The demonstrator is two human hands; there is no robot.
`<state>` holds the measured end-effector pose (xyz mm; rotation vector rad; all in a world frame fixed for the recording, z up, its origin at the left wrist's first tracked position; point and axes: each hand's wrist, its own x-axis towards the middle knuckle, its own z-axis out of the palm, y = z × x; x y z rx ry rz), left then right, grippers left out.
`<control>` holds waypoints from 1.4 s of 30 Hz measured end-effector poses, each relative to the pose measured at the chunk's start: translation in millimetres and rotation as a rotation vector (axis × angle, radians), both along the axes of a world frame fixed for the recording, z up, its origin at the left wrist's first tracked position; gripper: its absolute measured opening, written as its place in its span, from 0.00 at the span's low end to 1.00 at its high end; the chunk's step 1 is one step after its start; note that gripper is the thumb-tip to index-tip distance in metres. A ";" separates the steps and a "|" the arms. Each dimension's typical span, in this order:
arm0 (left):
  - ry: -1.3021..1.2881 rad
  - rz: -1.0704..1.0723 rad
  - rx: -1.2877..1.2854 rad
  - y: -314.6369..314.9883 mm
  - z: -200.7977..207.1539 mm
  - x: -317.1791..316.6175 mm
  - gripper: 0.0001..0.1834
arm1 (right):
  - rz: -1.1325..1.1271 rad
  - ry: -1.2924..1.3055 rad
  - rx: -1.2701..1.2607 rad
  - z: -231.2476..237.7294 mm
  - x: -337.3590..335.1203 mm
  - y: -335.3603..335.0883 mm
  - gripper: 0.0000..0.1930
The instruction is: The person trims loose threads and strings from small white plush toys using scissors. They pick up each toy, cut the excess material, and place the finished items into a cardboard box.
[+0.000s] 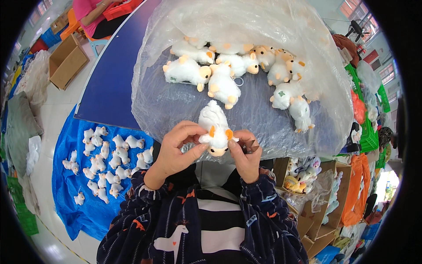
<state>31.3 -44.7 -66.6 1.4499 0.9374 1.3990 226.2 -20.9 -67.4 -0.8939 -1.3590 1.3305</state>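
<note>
A white plush sheep with orange ears and a peach muzzle hangs over the near edge of the table, its head toward me. My left hand pinches it beside one ear. On the other side, my right hand is closed on it by the other ear. Something small and brownish shows at my right fingers; I cannot make out what it is. Beyond my hands, several more plush sheep lie in a clear plastic bag spread over the table.
A dark blue table carries the bag. At lower left, several plush sheep lie on a blue tarp. Open cardboard boxes with plush toys stand at right, near green crates. Another person sits at upper left beside a carton.
</note>
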 end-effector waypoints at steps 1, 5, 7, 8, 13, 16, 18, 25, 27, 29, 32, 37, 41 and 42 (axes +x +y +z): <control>0.008 0.015 -0.005 0.1 1.7 1.1 0.12 | 0.003 0.005 -0.004 -0.3 -0.4 0.4 0.06; 0.091 0.102 -0.016 0.5 9.3 11.5 0.08 | -0.015 -0.028 0.106 -4.6 -0.8 1.6 0.07; 0.178 0.155 0.008 -0.1 11.4 15.7 0.06 | -0.011 -0.047 0.179 -3.7 -1.7 2.2 0.07; 0.233 0.179 0.035 -0.7 15.8 17.0 0.06 | -0.028 -0.088 0.234 -3.9 -1.7 3.0 0.07; 0.335 0.169 0.167 -0.9 23.9 23.2 0.05 | -0.122 -0.203 0.412 -6.5 -4.4 6.0 0.08; 0.341 0.099 0.206 1.2 19.0 23.1 0.06 | -0.138 -0.230 0.333 -10.6 -5.0 7.9 0.05; 0.369 0.080 0.251 5.9 17.2 21.2 0.05 | -0.103 -0.123 0.064 -2.4 -10.4 7.8 0.05; 0.372 0.185 0.266 5.4 7.9 18.3 0.19 | -0.050 0.058 -0.216 9.1 -7.7 23.0 0.10; 0.375 0.203 0.129 1.6 16.3 13.9 0.27 | -0.039 0.081 -0.222 8.9 -6.5 24.4 0.11; 0.490 0.236 0.151 2.0 9.1 15.5 0.35 | -0.015 0.114 -0.254 14.8 -10.6 21.0 0.11; 0.463 0.311 0.113 1.6 9.5 18.8 0.33 | 0.088 0.210 -0.294 16.5 -12.7 18.1 0.12; 0.195 0.276 0.009 3.3 3.4 28.1 0.26 | 0.123 0.165 -0.253 7.4 -12.7 14.1 0.13; 0.203 0.207 -0.016 1.9 2.9 26.1 0.22 | 0.104 0.097 -0.197 4.9 -13.5 11.4 0.11; 0.224 0.228 -0.009 1.7 2.1 25.8 0.21 | 0.104 0.098 -0.181 5.1 -14.7 10.5 0.10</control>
